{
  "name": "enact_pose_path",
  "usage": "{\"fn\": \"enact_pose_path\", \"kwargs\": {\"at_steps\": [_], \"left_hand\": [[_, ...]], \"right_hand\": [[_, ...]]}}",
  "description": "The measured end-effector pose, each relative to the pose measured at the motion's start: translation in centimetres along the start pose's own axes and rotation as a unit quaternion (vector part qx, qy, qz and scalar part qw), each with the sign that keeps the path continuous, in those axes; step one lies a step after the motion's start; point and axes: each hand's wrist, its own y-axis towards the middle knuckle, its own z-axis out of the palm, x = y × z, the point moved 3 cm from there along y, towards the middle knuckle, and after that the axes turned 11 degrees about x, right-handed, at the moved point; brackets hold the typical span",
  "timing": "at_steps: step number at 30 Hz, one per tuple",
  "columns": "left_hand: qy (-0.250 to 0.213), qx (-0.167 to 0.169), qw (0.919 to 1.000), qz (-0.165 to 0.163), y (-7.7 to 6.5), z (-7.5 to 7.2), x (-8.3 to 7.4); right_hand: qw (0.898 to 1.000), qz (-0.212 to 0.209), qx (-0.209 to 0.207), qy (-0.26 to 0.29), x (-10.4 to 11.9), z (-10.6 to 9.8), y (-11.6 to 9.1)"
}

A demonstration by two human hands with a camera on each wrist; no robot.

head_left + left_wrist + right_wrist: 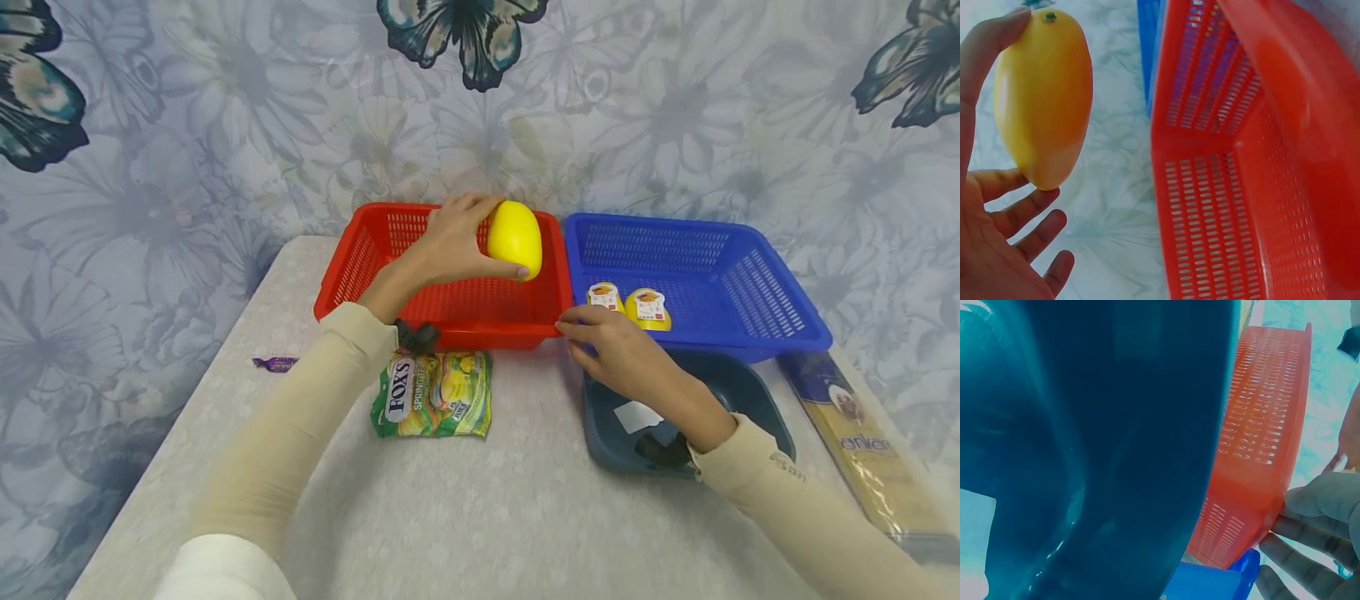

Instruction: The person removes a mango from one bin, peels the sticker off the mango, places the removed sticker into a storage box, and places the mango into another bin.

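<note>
My left hand [457, 242] holds a yellow mango [515, 240] above the red basket [480, 335]. In the left wrist view the thumb presses on the stem end of the mango [1047, 100], with fingertips at its other end. My right hand [626, 350] pinches the front right corner of the red basket's rim. In the right wrist view, thumb and fingers of that hand [1322, 531] meet at the edge of the red basket [1257, 469]. Two yellow pieces with white labels, one of them this labelled piece [648, 308], lie in the blue basket [780, 287].
A dark teal tub [603, 442] with a white paper [637, 416] inside stands below the right forearm. A green Fox's candy bag [442, 396] lies before the red basket. A purple wrapper [275, 364] is at left, a long tan package [870, 442] at right.
</note>
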Motion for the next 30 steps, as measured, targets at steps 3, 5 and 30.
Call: {"fn": "enact_pose_path", "kwargs": {"at_steps": [3, 5, 30], "left_hand": [[-0.002, 0.016, 0.9998, -0.006, 1.1, 0.7, 0.5], [-0.001, 0.024, 0.9996, -0.012, 1.8, 1.0, 0.9], [0.041, 0.17, 0.9822, -0.069, 7.3, 4.2, 3.7]], "right_hand": [[1.0, 0.009, 0.007, -0.002, 0.1, 0.3, -0.3], [1.0, 0.008, 0.005, -0.004, 0.1, 0.3, -0.4], [1.0, -0.015, -0.026, -0.005, -0.1, 0.3, -0.1]]}}
